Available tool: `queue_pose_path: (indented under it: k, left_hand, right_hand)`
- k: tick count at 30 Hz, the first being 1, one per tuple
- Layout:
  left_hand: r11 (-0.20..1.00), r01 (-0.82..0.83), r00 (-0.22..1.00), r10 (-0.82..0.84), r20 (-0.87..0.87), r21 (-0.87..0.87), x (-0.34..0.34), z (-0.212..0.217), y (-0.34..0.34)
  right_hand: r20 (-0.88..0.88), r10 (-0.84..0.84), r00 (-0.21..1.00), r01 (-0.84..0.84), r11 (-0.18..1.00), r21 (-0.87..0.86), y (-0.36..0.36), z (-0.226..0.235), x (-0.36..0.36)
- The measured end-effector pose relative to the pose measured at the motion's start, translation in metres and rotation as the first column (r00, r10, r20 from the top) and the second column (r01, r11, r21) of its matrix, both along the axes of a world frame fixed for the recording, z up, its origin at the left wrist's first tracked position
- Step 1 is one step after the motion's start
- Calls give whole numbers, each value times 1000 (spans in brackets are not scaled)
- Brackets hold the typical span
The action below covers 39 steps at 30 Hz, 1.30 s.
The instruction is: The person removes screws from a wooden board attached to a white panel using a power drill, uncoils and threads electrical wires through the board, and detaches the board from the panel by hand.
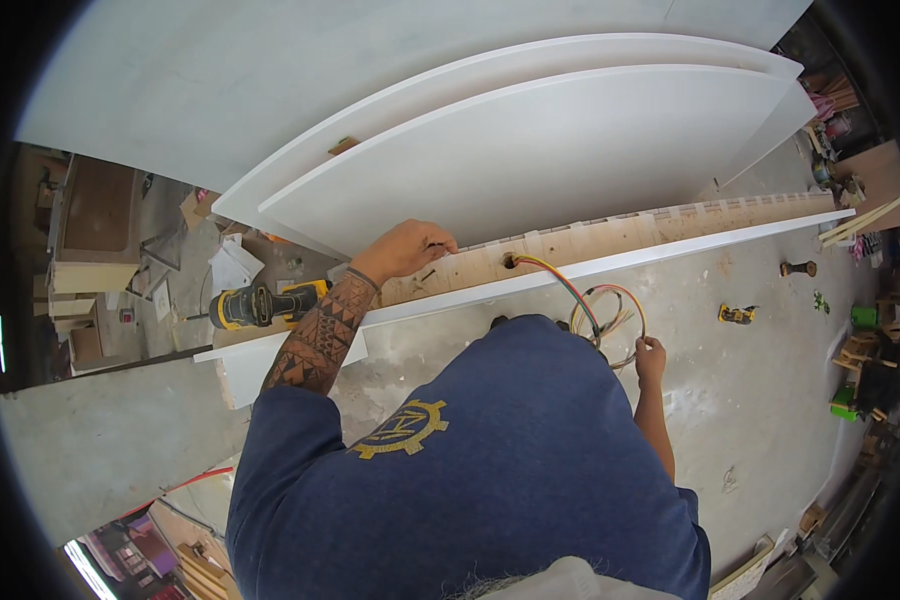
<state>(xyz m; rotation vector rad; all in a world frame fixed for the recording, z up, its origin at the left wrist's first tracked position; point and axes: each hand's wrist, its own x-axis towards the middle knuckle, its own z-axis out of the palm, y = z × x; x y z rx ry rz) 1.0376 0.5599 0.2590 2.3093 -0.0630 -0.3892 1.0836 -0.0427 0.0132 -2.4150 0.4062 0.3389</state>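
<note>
Pale fabric edge sits closest to lens at bottom, navy T-shirt just beyond. Left to right: yellow-black cordless drill is laid at wooden beam's left end, beside the tattooed forearm. Left hand is held at beam's far edge, fingers curled; anything pinched can't be told. Multicoloured wires are routed out of a beam hole, looped toward right hand, where the loop is pinched between thumb and fingers. Yellow-black tool is left on concrete floor.
</note>
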Motion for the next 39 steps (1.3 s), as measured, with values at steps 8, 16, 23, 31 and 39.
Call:
queue_pose_path:
  k: [8,16,23,31,39]
  left_hand:
    - [988,-130,989,135,-66,82,8,-14,-3]
    - [951,-81,968,146,-205,298,51,-70,4]
    - [892,-132,980,183,-78,432,56,-115,25]
    - [966,136,986,-152,-61,-221,50,8,-41]
    - [958,285,946,-285,-156,-25,73,7,-36]
  right_hand:
    - [-109,-44,993,53,995,80,17,-8,5]
    - [-104,-108,989,123,980,156,-19,-81,-14]
    - [-246,-145,958,203,953,226,14,-37,-9]
    - [-267,-173,948,237,944,229,30,-3,-16]
    - [-208,-163,964,212,947,240,34,44,11]
